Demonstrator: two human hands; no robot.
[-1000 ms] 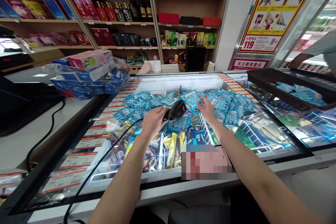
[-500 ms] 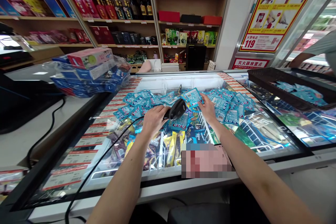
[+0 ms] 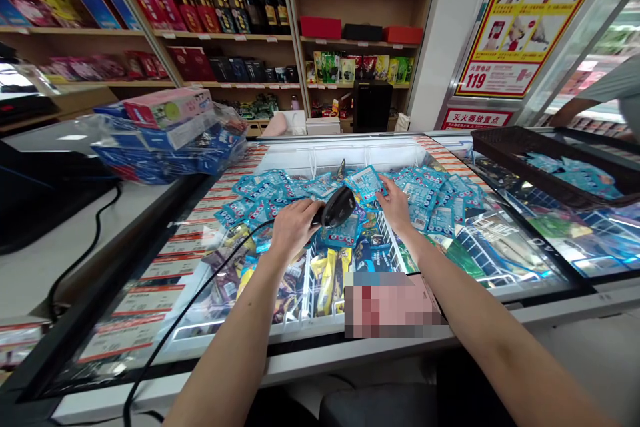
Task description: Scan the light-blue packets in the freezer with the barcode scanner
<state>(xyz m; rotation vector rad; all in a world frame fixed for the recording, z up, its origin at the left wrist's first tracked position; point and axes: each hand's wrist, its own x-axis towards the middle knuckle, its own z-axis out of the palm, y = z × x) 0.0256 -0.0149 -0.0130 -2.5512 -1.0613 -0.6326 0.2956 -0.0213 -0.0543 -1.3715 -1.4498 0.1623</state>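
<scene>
My left hand (image 3: 294, 227) is wrapped round the handle of a black barcode scanner (image 3: 338, 207), whose head points right. Its cable runs back along my left forearm. Between the fingers and thumb of my right hand (image 3: 393, 203) is the edge of a light-blue packet (image 3: 363, 181), tilted up just beyond the scanner. Many similar blue packets lie in two spread piles, a left pile (image 3: 270, 188) and a right pile (image 3: 444, 195), on the freezer's glass top (image 3: 200, 280). Under the glass, yellow-wrapped goods (image 3: 326, 280) sit in white wire baskets.
A blurred-out flat object (image 3: 395, 307) lies at the freezer's front edge. On the right stands a dark brown tray (image 3: 545, 181) holding blue packets, with another person's arm (image 3: 580, 107) behind it. Plastic-wrapped blue boxes (image 3: 170, 140) stand at left. Stocked shelves (image 3: 260, 37) line the back.
The blue packet in my right hand has shifted and tilted slightly to the left. The scanner stays almost in place, and the view has moved very slightly.
</scene>
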